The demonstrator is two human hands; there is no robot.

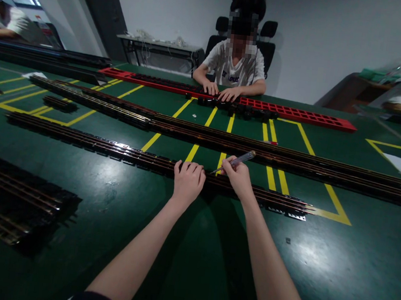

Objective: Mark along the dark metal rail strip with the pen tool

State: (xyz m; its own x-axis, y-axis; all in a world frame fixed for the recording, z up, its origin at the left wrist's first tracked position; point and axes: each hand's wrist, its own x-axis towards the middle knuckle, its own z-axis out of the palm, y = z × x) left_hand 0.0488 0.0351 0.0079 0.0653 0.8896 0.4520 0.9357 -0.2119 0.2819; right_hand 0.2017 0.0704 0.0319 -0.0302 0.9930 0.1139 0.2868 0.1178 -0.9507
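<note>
A long black strip with copper-coloured rods (142, 156) lies across the table in front of me. My left hand (189, 182) is closed over its middle, fingers curled across the far edge. In my right hand (238, 177) is a screwdriver (244, 158) with a translucent handle, gripped between thumb and fingers. The screwdriver's thin shaft slants down to the left, its tip at the strip just right of my left hand. Whether the tip touches the strip, I cannot tell.
Behind lies a longer row of similar strips (223, 138). More strips (12, 197) are stacked at the left, and a short piece (60, 103) sits farther back. Across the green table (353, 266), a person (236, 68) handles dark parts at a red frame (304, 115).
</note>
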